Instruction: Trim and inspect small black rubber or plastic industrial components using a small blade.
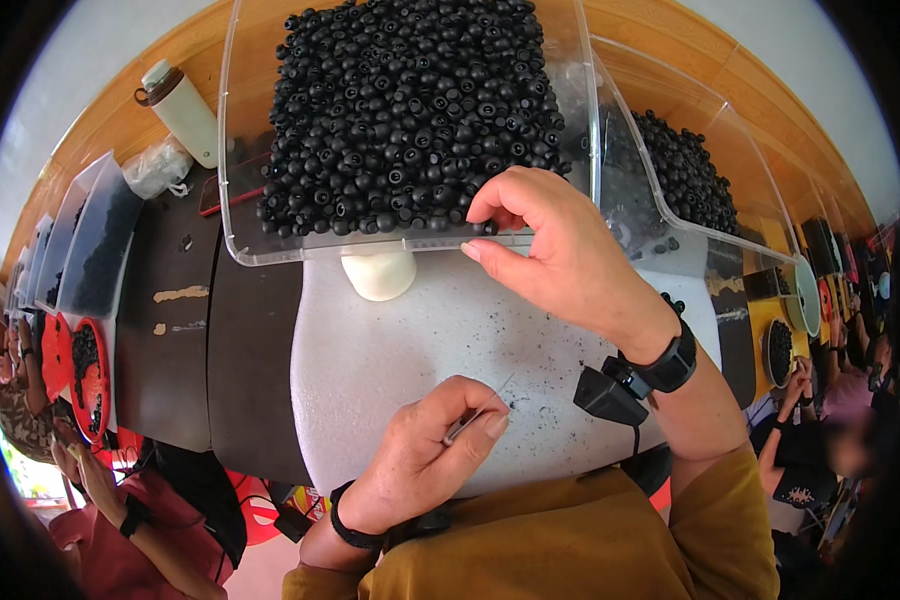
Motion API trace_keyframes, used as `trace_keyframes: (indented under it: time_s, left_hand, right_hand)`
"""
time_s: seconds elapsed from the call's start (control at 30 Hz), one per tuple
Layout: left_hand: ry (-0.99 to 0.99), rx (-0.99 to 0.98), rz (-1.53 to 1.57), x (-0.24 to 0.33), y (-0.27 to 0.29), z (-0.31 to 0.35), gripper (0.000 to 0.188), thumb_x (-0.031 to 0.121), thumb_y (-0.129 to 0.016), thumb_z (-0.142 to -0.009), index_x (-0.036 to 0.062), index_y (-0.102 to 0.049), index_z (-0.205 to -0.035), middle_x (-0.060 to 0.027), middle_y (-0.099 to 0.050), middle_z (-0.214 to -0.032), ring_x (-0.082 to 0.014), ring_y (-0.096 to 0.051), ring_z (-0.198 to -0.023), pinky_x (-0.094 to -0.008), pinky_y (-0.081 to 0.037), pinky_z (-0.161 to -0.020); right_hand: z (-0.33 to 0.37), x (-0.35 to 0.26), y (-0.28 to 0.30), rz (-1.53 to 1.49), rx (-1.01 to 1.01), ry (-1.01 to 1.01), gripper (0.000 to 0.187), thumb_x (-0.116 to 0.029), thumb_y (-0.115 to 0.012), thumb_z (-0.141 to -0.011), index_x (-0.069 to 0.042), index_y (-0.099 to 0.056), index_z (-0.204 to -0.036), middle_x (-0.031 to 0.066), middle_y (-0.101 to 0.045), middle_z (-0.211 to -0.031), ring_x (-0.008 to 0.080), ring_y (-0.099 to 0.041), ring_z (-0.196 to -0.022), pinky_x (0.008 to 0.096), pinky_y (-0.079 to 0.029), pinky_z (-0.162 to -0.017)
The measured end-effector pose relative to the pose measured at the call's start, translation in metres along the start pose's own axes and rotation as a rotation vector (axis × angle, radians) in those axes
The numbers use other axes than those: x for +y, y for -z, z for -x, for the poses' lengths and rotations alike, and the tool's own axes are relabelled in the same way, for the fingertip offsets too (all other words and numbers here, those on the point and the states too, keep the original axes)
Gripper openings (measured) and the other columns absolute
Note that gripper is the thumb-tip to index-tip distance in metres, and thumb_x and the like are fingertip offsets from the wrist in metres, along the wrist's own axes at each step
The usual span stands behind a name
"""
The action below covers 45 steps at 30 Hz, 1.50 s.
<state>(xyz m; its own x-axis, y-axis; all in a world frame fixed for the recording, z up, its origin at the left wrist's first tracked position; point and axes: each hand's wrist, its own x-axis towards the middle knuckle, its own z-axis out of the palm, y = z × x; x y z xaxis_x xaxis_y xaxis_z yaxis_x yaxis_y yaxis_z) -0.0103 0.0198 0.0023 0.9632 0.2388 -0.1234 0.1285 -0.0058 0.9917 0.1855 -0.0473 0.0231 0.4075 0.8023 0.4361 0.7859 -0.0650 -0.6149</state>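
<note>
The black beads (410, 110) lie in a big heap in a clear tray (232, 150) at the far side of the white pad (410, 340). The right hand (560, 255) reaches to the front lip of the tray, and its thumb and first finger are pinched together on one bead (489, 228) at the edge of the heap. The left hand (425, 450) rests low on the pad, near the body, with its fingers closed tight on a thin needle (480, 412) that points up toward the tray. I cannot see any beads on the needle, and I cannot make out a string. So the work looks like it is near its start, or at the start of a new row: one bead is being picked, and the heap is very full, so a lot is left to do. A small white lump (378, 272) sits just under the tray lip. A second tray (690, 180) of beads stands to the right, a bottle (182, 108) to the left, all on the dark tabletop (170, 330). Other people sit at both sides.
</note>
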Motion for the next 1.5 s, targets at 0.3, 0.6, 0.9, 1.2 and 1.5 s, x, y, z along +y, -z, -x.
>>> trace_keyframes:
  time_s: [0.3,0.6,0.9,1.2,1.5]
  left_hand:
    - [0.004,-0.012,0.051,-0.003,-0.001,0.001,0.009,0.007,-0.054,-0.085,0.0000,-0.056,-0.090,0.0017,-0.050,-0.073,-0.0058,-0.041,-0.067,-0.0212,-0.035,-0.060]
    - [-0.069,0.148,0.159,-0.001,0.002,0.009,0.010,0.004,-0.050,-0.083,-0.0007,-0.055,-0.091,0.0009,-0.049,-0.072,-0.0049,-0.041,-0.065,-0.0201,-0.034,-0.059]
    - [-0.247,0.182,0.375,0.005,-0.004,0.005,0.013,0.002,-0.055,-0.086,-0.0025,-0.051,-0.097,-0.0035,-0.053,-0.086,-0.0058,-0.047,-0.072,-0.0198,-0.038,-0.062]
    - [-0.203,0.155,0.351,0.001,-0.007,0.006,0.012,0.004,-0.054,-0.088,-0.0017,-0.051,-0.098,-0.0041,-0.056,-0.086,-0.0063,-0.049,-0.074,-0.0205,-0.039,-0.064]
    - [-0.229,0.130,0.425,-0.001,-0.011,0.002,0.013,0.007,-0.052,-0.089,-0.0019,-0.051,-0.100,-0.0053,-0.059,-0.087,-0.0081,-0.054,-0.079,-0.0222,-0.043,-0.070]
  right_hand:
    - [0.003,0.002,0.001,-0.096,0.033,-0.033,0.013,-0.007,-0.065,-0.073,-0.003,-0.056,-0.081,0.0086,-0.056,-0.077,0.0214,-0.057,-0.070,0.0320,-0.045,-0.063]
    - [0.043,-0.035,0.017,-0.789,0.014,-0.206,0.019,-0.008,-0.064,-0.080,0.002,-0.058,-0.095,0.0009,-0.055,-0.082,0.0077,-0.049,-0.073,0.0227,-0.040,-0.067]
    - [0.085,-0.047,0.002,-1.138,-0.087,-0.381,0.024,0.000,-0.062,-0.082,0.002,-0.056,-0.105,0.0050,-0.059,-0.095,0.0093,-0.053,-0.085,0.0230,-0.042,-0.078]
    - [0.095,-0.043,-0.001,-1.099,-0.115,-0.333,0.021,0.000,-0.062,-0.082,0.001,-0.057,-0.102,0.0035,-0.059,-0.094,0.0077,-0.054,-0.084,0.0221,-0.042,-0.075]
    - [0.096,-0.043,0.003,-1.191,-0.159,-0.356,0.026,0.002,-0.061,-0.082,0.003,-0.052,-0.106,0.0054,-0.060,-0.094,0.0097,-0.057,-0.088,0.0241,-0.045,-0.080]
